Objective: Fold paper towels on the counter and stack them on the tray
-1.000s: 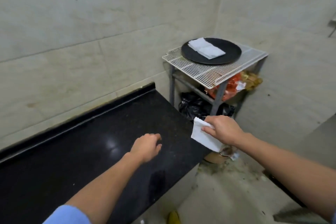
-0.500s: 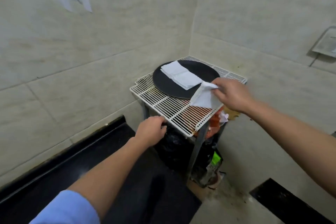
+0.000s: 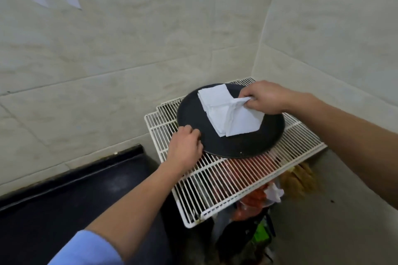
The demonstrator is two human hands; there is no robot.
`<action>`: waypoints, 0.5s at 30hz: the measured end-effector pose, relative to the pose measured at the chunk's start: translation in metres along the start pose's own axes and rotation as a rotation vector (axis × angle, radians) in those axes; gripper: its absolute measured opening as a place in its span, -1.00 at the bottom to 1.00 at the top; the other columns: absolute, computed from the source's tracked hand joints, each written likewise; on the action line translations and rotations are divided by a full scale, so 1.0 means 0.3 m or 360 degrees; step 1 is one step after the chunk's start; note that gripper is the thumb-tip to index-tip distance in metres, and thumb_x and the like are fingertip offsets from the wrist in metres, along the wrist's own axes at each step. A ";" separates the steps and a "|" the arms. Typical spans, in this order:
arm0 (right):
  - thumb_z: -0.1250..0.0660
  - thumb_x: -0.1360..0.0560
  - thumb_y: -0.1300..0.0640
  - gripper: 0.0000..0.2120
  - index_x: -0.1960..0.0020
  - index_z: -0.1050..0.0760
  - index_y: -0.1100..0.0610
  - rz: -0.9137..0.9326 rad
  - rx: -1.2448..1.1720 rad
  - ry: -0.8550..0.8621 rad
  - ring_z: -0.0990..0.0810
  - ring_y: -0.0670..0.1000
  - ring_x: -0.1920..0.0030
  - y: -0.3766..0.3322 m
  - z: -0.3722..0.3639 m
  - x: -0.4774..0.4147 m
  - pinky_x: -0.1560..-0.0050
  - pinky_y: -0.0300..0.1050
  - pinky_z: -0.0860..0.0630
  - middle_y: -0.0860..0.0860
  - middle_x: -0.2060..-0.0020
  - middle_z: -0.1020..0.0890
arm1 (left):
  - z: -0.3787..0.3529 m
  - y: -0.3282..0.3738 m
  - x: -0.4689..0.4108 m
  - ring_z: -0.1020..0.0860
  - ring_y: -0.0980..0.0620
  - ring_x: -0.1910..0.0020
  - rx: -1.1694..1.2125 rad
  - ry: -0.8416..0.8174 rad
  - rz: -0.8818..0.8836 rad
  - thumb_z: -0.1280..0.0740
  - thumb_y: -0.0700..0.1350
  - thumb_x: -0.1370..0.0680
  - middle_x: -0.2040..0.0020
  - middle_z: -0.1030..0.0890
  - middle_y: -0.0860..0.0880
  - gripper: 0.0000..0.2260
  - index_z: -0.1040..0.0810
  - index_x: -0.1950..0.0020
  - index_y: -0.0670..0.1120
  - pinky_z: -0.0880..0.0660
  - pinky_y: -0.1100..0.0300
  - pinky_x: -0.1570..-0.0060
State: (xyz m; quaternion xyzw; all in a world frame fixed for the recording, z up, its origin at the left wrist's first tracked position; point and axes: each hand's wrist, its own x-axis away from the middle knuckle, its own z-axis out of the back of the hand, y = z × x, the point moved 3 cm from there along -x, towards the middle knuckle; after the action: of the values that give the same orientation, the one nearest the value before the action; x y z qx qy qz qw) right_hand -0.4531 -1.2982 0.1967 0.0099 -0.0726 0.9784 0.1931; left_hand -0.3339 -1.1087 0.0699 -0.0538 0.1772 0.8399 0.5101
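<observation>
Head view: right hand (image 3: 267, 98), fingers (image 3: 247, 93) pinched on paper towel (image 3: 243, 122); left hand (image 3: 185, 146) at tray (image 3: 237, 146), grip unclear.

White paper towels (image 3: 217, 103), black tray (image 3: 237, 145), white wire rack (image 3: 226, 180).

both arms are stretched out to the tray (image 3: 237, 149), one hand at each side of it.
the left hand (image 3: 185, 146) is set at the tray's left rim, knuckles up, fingers curled onto the edge; its bare forearm is extended straight towards the tray from a light blue sleeve (image 3: 86, 247). the right hand (image 3: 265, 98) is held over the tray's right side, back turned up, with a corner of a paper towel (image 3: 243, 122) pinched between thumb and curled fingers; its forearm is brought in across the tray's right edge.
</observation>
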 end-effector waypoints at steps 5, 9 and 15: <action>-0.25 -0.47 0.18 -0.90 0.08 -0.54 0.14 0.0248 0.0020 -0.0240 -0.54 0.09 0.07 0.081 -0.102 -0.221 0.04 0.03 -0.47 -0.02 0.15 -0.57 | -0.058 0.042 -0.021 -0.41 -0.03 -0.07 -0.0041 0.0083 0.0260 -0.20 -0.04 -0.56 -0.06 -0.50 -0.05 -0.78 -0.54 -0.10 -0.08 -0.38 0.12 -0.09; -0.26 -0.52 0.14 -0.81 -0.12 -0.53 0.09 0.0283 0.0057 -0.0375 -0.49 0.08 -0.15 0.101 -0.199 -0.356 -0.11 -0.02 -0.44 -0.03 -0.10 -0.54 | -0.068 0.044 -0.001 -0.41 -0.01 -0.08 -0.0035 0.0107 0.0373 -0.18 -0.02 -0.57 -0.04 -0.49 -0.03 -0.78 -0.55 -0.07 -0.08 -0.40 0.10 -0.12; -0.27 -0.54 0.01 -0.68 -0.29 -0.44 -0.01 0.0261 0.0029 0.0038 -0.47 0.07 -0.21 0.116 -0.269 -0.354 -0.09 0.00 -0.40 -0.02 -0.23 -0.52 | -0.071 0.052 -0.006 -0.41 -0.04 -0.10 -0.0051 0.0113 0.0399 -0.20 -0.05 -0.56 -0.04 -0.51 -0.05 -0.78 -0.57 -0.07 -0.11 -0.40 0.07 -0.17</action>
State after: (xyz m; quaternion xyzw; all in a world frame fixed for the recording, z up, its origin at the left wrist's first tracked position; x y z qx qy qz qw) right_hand -0.3675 -1.3582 0.1071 -0.0059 -0.0618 0.9917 0.1130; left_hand -0.3488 -1.1242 0.0544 -0.0690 0.1872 0.8974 0.3936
